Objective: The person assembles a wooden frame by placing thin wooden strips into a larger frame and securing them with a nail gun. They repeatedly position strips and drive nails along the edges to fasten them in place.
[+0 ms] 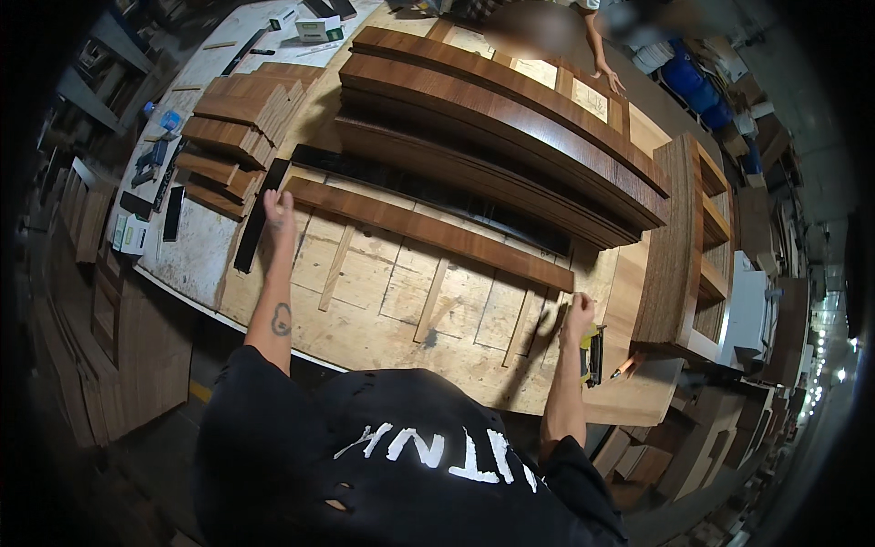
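Note:
A long brown wooden board (428,232) lies crosswise in front of me, over several thin pale strips (430,301) on the worktable. My left hand (278,211) is at the board's left end, fingers stretched upward, close beside a black strip (261,219). At the opposite end, my right hand (578,315) has its fingers bent together at the board's corner. Their exact contact is hard to make out. Just beyond the board runs a long black piece (428,196). A yellow-green and black nail gun (594,356) lies beside my right wrist.
Long brown boards (492,118) are stacked beyond the black piece. Shorter brown pieces (232,123) are piled at left. A slatted wooden stack (679,246) stands at right. An orange-handled tool (627,366) lies near the table's edge. Another person's hand (608,77) reaches in at the far side.

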Demonstrator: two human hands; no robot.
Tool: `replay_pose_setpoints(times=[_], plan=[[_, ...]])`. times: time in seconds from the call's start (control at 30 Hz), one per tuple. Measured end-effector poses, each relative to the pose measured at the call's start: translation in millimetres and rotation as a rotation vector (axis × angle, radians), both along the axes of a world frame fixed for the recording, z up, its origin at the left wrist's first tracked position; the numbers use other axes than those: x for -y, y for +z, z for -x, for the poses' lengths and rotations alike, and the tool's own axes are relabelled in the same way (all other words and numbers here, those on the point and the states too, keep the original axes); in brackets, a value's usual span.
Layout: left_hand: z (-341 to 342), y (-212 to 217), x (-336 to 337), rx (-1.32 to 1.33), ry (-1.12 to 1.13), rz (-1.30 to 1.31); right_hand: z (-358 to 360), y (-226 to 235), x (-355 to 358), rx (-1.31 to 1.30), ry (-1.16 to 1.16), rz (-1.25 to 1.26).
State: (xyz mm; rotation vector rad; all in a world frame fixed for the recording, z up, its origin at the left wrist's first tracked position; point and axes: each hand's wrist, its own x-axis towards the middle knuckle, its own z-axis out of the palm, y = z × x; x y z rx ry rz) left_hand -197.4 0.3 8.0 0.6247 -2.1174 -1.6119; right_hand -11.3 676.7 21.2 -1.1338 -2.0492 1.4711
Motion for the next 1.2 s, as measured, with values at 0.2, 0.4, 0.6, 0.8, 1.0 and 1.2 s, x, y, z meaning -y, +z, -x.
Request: replay_pose_setpoints(times=[0.2, 0.4, 0.6, 0.8, 1.0, 1.2], plan=[[-45, 6, -87, 0.516, -0.252, 0.293, 9, -31, 31, 0.182, 0.136, -0.247], [-18, -9, -110, 0.468, -0.294, 0.458, 44, -26, 32, 0.259, 0.18, -0.337], [-8, 8, -127, 0.549, -0.341, 0.651, 53, -13, 22, 0.317, 0.298, -0.382], [-8, -4, -103, 0.459, -0.363, 0.687, 73, 5, 56, 0.437, 0.333, -0.395], [5, 12, -63, 0.304, -0.242, 0.376, 74, 2, 25, 0.296, 0.445, -0.093], [60, 18, 74, 0.306, 0.475, 0.606, 14, 6, 56, 0.155, 0.332, -0.192]])
